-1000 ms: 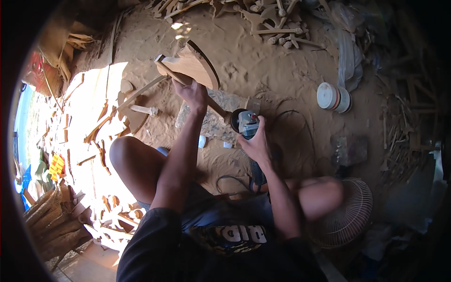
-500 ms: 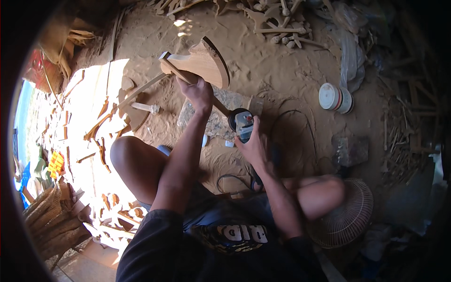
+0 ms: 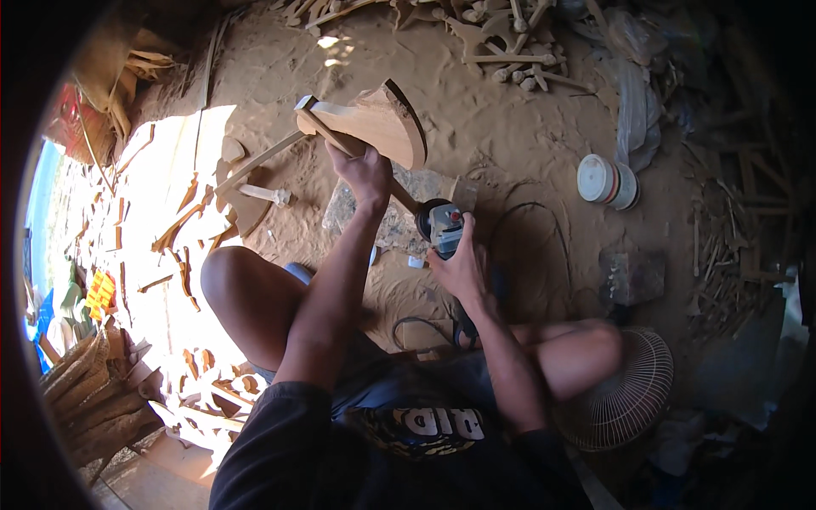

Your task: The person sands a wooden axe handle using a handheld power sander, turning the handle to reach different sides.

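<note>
An axe-shaped wooden piece (image 3: 387,127), with a broad curved blade and a long handle, is raised over the floor. My left hand (image 3: 365,174) is closed around its handle, just below the blade. My right hand (image 3: 461,265) grips an angle grinder (image 3: 446,229), thumb along the top of its body. The grinder's dark round disc meets the lower end of the handle; the exact contact is too small to make out. Beneath my left hand lies a worn flat block (image 3: 340,208) on the dusty floor.
Cut wooden pieces (image 3: 178,221) are strewn over the sunlit left side. More carved wood (image 3: 510,51) is heaped at the far edge. To the right stand a white bucket (image 3: 597,178) and a metal box (image 3: 633,276); a fan (image 3: 633,391) sits beside my right knee. A dark cord (image 3: 557,225) loops nearby.
The wooden axe and my left hand have shifted slightly right and nearer. The grinder has moved a little the same way, its disc still at the handle's end.
</note>
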{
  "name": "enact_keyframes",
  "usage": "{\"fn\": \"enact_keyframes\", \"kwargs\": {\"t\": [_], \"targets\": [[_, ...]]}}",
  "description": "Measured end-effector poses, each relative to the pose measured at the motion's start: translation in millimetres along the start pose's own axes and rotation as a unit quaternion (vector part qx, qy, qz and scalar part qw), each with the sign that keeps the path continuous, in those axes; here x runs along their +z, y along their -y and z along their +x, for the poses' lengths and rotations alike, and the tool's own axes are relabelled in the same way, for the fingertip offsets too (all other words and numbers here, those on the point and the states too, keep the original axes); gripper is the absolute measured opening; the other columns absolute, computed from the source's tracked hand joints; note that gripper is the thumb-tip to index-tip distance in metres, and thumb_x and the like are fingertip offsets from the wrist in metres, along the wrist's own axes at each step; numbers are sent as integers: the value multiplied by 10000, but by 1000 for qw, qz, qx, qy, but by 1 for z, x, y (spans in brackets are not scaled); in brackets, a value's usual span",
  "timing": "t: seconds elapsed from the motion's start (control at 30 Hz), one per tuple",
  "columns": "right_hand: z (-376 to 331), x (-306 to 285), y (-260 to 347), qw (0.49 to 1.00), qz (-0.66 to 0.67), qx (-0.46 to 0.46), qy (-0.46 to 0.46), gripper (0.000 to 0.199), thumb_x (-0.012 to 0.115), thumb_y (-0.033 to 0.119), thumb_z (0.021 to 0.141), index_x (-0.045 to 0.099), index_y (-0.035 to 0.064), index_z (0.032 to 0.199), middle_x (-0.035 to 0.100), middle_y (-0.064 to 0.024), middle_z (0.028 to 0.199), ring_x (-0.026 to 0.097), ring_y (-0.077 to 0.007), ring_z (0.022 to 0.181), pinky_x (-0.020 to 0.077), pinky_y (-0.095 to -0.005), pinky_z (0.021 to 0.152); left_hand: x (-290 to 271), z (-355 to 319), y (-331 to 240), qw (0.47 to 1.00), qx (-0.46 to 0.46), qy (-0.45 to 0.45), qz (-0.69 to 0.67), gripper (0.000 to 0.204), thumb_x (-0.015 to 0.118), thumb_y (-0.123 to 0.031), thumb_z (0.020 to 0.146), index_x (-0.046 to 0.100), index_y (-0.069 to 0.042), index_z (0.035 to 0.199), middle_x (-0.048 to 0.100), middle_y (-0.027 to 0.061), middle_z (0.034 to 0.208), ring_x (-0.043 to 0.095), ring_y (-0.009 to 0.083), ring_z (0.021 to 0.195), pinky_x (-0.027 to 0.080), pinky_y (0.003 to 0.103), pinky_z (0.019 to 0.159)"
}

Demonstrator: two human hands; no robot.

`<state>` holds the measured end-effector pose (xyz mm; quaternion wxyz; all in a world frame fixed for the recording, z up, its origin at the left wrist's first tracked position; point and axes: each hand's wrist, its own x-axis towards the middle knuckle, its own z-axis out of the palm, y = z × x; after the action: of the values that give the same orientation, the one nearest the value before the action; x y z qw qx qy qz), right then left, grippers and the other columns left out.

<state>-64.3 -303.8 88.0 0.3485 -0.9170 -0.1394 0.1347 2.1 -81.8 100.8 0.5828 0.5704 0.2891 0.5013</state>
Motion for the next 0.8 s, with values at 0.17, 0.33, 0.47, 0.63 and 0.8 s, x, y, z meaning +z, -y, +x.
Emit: {"fn": "enact_keyframes", "kwargs": {"t": [0.17,0.33,0.47,0.63,0.8], "targets": [[2,0,11,999,-28,29,12,1000,804,237,807,224,20,1593,679,-351,1161,674,-527,1051,534,-558,916,-2,0,1,999,16,4,32,403,719,-34,930,505,0,1270,702,121,1125,684,204,1048,545,354,933],[6,8,-14,997,23,-48,-50,982,796,233,814,240,-23,1582,678,-362,1167,678,-529,1056,540,-562,916,4,-8,2,1000,11,17,9,425,714,-14,927,507,-2,1297,704,118,1154,687,202,1105,542,349,970],[3,-5,10,999,0,27,24,997,794,234,815,232,-74,1579,675,-374,1168,687,-525,1052,546,-563,911,-8,0,10,1000,17,10,7,447,749,-35,914,516,-10,1294,713,116,1142,695,198,1069,546,344,943],[5,-8,-3,1000,23,20,-2,984,795,238,813,251,-51,1579,688,-362,1143,691,-522,1029,542,-566,902,6,-12,-2,999,-5,37,-12,500,741,-23,894,501,-21,1333,636,78,1175,636,181,1106,512,338,990],[8,-10,4,999,24,21,15,967,798,251,815,271,-25,1577,694,-354,1131,695,-516,1020,545,-565,891,1,-8,0,999,15,44,20,469,753,-42,905,517,-13,1309,674,94,1159,665,194,1083,527,344,969]]}}
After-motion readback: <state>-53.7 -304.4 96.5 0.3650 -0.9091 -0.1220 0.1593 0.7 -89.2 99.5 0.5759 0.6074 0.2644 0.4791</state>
